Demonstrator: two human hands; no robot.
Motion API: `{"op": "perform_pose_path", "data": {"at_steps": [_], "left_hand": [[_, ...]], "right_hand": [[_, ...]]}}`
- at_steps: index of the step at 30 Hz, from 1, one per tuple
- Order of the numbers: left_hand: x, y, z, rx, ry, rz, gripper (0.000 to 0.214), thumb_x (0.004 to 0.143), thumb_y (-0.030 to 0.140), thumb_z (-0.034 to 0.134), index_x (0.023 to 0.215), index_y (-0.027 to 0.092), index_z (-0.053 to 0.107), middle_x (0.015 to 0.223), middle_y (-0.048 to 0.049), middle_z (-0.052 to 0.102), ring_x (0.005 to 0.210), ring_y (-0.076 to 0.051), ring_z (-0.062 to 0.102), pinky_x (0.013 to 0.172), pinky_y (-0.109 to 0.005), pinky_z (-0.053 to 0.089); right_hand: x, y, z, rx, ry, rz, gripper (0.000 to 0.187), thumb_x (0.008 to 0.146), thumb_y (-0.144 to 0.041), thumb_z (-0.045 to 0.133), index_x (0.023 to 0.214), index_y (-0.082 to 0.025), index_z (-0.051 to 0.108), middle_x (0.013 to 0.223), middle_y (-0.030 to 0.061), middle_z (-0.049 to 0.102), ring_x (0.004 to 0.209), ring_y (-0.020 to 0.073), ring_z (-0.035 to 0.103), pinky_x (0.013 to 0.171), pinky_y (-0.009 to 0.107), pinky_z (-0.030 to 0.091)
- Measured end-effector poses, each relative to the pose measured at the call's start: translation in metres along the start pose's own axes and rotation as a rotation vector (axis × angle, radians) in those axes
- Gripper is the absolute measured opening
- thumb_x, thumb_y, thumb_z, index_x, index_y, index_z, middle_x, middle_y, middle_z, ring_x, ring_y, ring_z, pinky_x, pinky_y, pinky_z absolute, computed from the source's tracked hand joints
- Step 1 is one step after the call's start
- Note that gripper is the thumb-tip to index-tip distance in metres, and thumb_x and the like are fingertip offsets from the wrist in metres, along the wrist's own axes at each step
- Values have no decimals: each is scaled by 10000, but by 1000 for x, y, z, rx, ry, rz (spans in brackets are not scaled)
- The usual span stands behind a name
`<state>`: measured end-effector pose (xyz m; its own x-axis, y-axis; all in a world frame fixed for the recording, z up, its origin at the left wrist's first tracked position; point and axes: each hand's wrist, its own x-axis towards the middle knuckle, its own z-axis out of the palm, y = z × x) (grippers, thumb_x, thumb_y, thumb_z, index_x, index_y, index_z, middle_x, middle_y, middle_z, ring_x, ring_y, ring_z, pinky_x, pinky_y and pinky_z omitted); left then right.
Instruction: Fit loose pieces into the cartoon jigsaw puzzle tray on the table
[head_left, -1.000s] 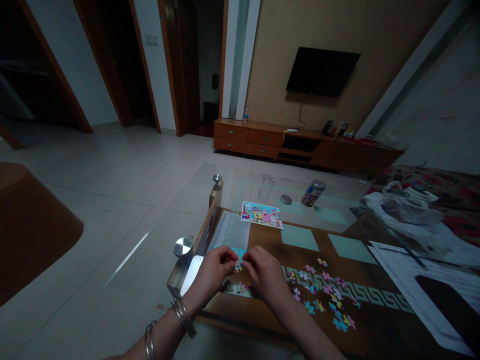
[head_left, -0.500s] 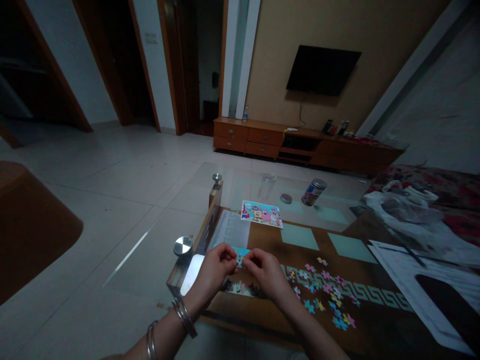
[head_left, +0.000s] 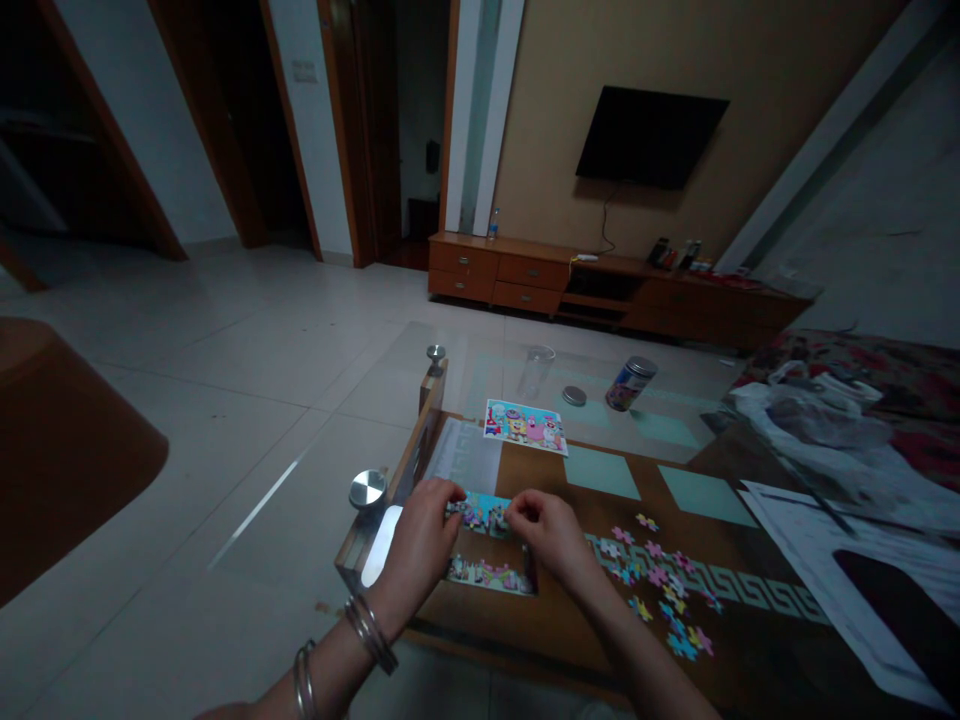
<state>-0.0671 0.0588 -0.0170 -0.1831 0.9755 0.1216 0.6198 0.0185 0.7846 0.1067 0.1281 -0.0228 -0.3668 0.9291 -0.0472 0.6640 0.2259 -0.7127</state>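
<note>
My left hand (head_left: 424,545), bangles at the wrist, pinches the left end of a joined strip of puzzle pieces (head_left: 480,512) low over the glass table (head_left: 600,470). My right hand (head_left: 544,530) pinches the strip's right end, fingers curled. Just below the hands lies a partly built puzzle section (head_left: 491,575) near the table's front edge. Loose pink, blue and yellow puzzle pieces (head_left: 660,590) are scattered to the right of my right hand. A colourful cartoon reference picture (head_left: 525,425) lies flat further back.
A clear cup (head_left: 534,370), a round lid (head_left: 574,396) and a printed can (head_left: 628,384) stand at the table's far side. Papers and a plastic bag (head_left: 810,420) cover the right. A TV stand (head_left: 600,285) and wall TV are beyond; a brown stool (head_left: 60,440) sits left.
Both hands have lowered the strip of pieces toward the table and moved slightly apart. More of the built section below them shows now.
</note>
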Motion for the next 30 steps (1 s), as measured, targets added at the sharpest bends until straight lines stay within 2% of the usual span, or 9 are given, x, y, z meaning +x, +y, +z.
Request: {"op": "perform_pose_path", "data": {"at_steps": [3, 7, 23, 30], "left_hand": [[-4, -1, 1, 210, -56, 64, 236, 756, 43, 485, 892, 180, 622, 964, -55, 621, 1002, -225, 518, 860, -364, 401], [-8, -1, 5, 313, -104, 81, 275, 774, 56, 484, 942, 212, 637, 1055, -41, 612, 1056, -228, 496, 871, -365, 372], [-10, 2, 7, 348, -164, 89, 278, 782, 67, 500, 959, 222, 648, 1089, -39, 604, 1084, -240, 459, 885, -378, 339], [-8, 2, 6, 299, -119, 112, 284, 790, 52, 490, 958, 217, 648, 1080, -36, 622, 1070, -234, 475, 871, -379, 344]], "right_hand": [[-2, 1, 9, -42, -37, 7, 148, 729, -180, 537, 614, -169, 629, 629, 28, 642, 612, 143, 574, 570, 224, 391], [-3, 0, 20, -98, -41, 34, 164, 730, -194, 543, 610, -172, 652, 626, 31, 662, 603, 147, 581, 574, 228, 389], [-5, -14, 16, -212, -57, 64, 178, 737, -185, 550, 602, -183, 666, 643, 47, 679, 616, 157, 591, 576, 243, 358], [-4, -13, 15, -168, -82, 42, 173, 738, -173, 542, 607, -168, 655, 636, 46, 658, 617, 152, 570, 580, 245, 360]]}}
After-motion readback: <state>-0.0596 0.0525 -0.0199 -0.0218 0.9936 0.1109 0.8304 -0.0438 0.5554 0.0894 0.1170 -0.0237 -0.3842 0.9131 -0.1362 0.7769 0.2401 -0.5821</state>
